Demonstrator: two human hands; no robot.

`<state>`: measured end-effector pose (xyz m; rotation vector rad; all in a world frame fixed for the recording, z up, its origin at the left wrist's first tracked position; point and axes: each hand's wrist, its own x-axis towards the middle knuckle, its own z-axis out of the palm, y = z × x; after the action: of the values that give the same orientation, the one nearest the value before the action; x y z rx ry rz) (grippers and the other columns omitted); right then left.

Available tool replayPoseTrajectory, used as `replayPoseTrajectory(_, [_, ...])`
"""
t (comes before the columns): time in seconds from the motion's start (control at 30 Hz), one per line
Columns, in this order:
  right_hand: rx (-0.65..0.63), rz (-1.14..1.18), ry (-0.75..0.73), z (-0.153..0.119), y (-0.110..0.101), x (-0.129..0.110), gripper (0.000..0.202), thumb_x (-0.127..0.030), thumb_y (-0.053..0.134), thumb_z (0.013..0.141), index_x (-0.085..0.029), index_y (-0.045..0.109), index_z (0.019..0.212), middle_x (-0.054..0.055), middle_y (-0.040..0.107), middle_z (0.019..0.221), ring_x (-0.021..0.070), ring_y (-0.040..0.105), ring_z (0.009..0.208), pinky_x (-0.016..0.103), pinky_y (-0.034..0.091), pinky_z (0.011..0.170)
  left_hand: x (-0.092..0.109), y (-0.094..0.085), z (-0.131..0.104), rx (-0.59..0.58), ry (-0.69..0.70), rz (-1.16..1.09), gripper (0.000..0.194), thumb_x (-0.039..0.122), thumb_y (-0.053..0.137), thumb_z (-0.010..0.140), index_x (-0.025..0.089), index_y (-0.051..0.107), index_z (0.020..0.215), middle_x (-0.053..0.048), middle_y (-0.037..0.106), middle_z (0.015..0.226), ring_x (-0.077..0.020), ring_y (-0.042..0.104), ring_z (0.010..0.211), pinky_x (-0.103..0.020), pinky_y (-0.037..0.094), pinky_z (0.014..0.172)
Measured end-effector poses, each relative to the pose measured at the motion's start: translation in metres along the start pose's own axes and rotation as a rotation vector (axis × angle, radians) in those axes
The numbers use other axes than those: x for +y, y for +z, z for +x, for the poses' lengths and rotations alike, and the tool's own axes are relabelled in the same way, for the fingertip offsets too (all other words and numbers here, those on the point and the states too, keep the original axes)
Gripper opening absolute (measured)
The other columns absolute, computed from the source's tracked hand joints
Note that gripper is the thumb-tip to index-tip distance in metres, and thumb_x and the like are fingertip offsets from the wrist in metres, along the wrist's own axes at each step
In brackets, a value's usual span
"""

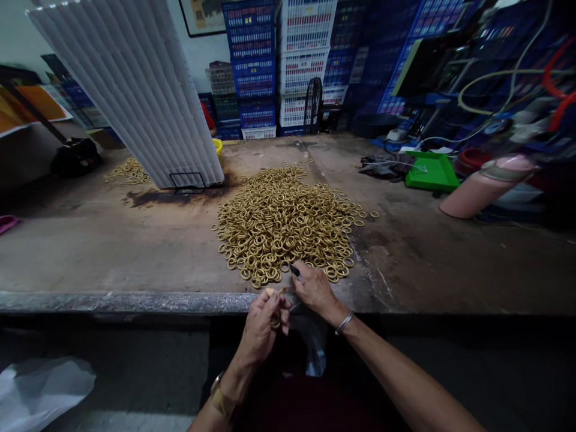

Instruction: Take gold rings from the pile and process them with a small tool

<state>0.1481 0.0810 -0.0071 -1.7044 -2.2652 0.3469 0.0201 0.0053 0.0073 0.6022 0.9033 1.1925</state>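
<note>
A large pile of brass-coloured rings (283,222) lies on the worn table (180,252) in front of me. My left hand (265,318) is at the table's front edge, its fingers closed on one or more rings (275,322). My right hand (317,291) reaches the near edge of the pile, with a small dark object (295,270) held at its fingertips; what that object is cannot be made out. Under my hands, a clear plastic bag (312,342) hangs below the table edge.
A tall white corrugated panel (139,90) stands back left, near a smaller ring pile (128,172). A green tray (432,171), dark gloves (387,167) and a pink cylinder (488,186) are at the right. Stacked crates (303,60) line the back.
</note>
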Motion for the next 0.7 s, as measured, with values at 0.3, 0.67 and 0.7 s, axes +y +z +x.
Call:
replayPoseTrajectory(0.3, [-0.004,-0.136,0.071,0.017,0.005,-0.013,0.022,-0.036,0.041,0.084,-0.021,0.047,0.098,0.005,0.065,0.078,0.0189,0.060,0.070,0.025,0.028,0.057,0.005,-0.009,0.003,0.011,-0.082,-0.213,0.020,0.030,0.061,0.070,0.016,0.053,0.082,-0.002,0.057,0.071,-0.0099,0.050,0.053,-0.018,0.035,0.040])
replayPoseTrajectory(0.67, [0.114,0.550,0.125,0.007,-0.001,-0.005,0.010,-0.028,0.045,0.075,-0.019,0.049,0.073,-0.002,0.054,0.064,0.0112,0.048,0.058,0.021,0.034,0.056,-0.001,-0.002,0.013,0.140,-0.036,-0.118,0.030,0.036,0.068,0.063,0.016,0.052,0.078,0.002,0.054,0.067,-0.0091,0.051,0.055,-0.016,0.034,0.041])
replayPoseTrajectory(0.7, [0.097,0.676,0.142,0.003,-0.001,-0.007,0.010,-0.028,0.045,0.074,-0.019,0.047,0.071,-0.003,0.051,0.060,0.0105,0.047,0.056,0.021,0.035,0.054,-0.004,0.000,0.014,0.157,-0.003,-0.063,0.033,0.038,0.068,0.064,0.017,0.052,0.085,0.002,0.054,0.066,-0.0088,0.051,0.053,-0.016,0.033,0.040])
